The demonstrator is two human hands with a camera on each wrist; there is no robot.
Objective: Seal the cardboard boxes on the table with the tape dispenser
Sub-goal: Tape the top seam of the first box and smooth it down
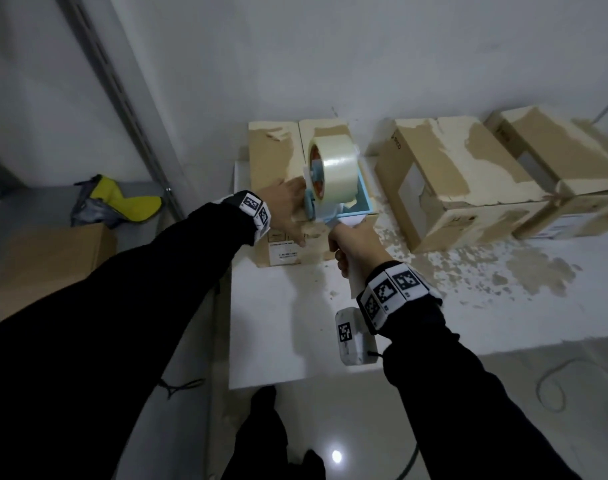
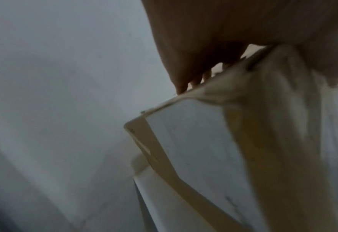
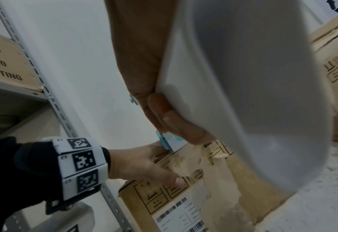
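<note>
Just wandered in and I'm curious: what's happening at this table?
A person is taping cardboard boxes shut. Their right hand grips the handle of a tape dispenser sitting on top of the leftmost box, while the left hand rests on that box to steady it. Two more boxes lie to the right on the white table.

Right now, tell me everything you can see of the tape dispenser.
The tape dispenser has a light blue plastic frame, a white handle and a large roll of clear tape standing on edge on an orange-brown core. It sits at the near edge of the leftmost cardboard box, on its top. The right hand grips the handle from the near side. The left hand rests on the box just beside the frame. Whether any tape is already laid cannot be told.
</note>
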